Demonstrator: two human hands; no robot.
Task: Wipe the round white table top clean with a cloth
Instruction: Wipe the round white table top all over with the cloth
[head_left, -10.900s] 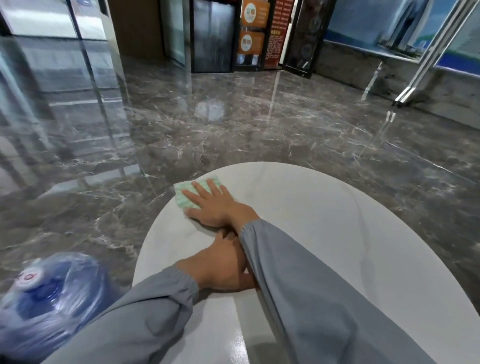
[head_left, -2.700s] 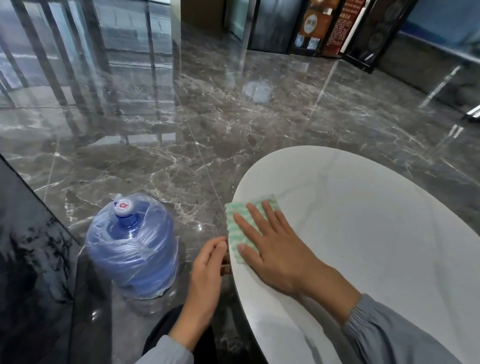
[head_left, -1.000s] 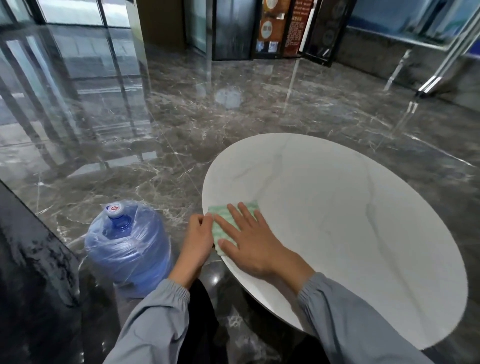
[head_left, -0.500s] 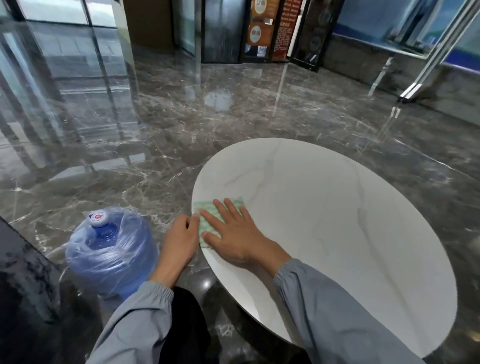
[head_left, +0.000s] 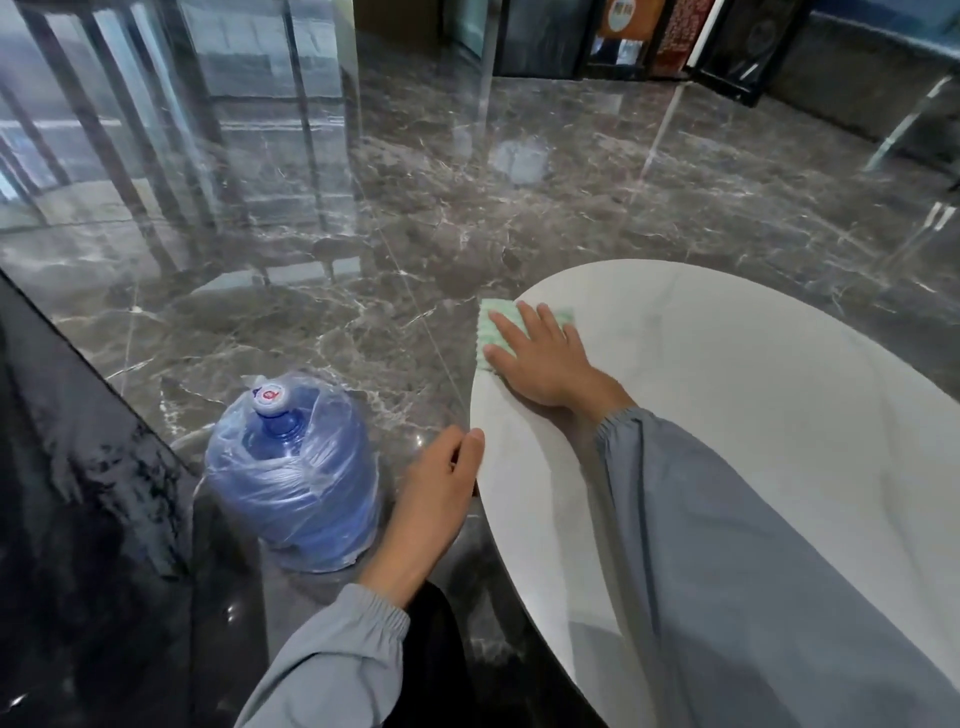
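Dark polished marble floor (head_left: 467, 218) surrounds the round white surface (head_left: 727, 415). The green cloth (head_left: 493, 325) lies at its far left rim, one edge overhanging, pinned flat under the right hand (head_left: 540, 358), whose fingers (head_left: 530, 322) are straight. The left hand (head_left: 441, 483) touches the near rim, loosely bent, holding nothing. A further outward stroke would likely drag the cloth off onto the floor. Count: one cloth, one surface, one wrapped water bottle (head_left: 291, 483), two hands.

A public lobby, by the look of it: polished dark marble floor (head_left: 519, 223) across the whole frame, tall glass wall panels (head_left: 171, 104) at upper left, printed orange and red signboards (head_left: 631, 18) along the top edge.
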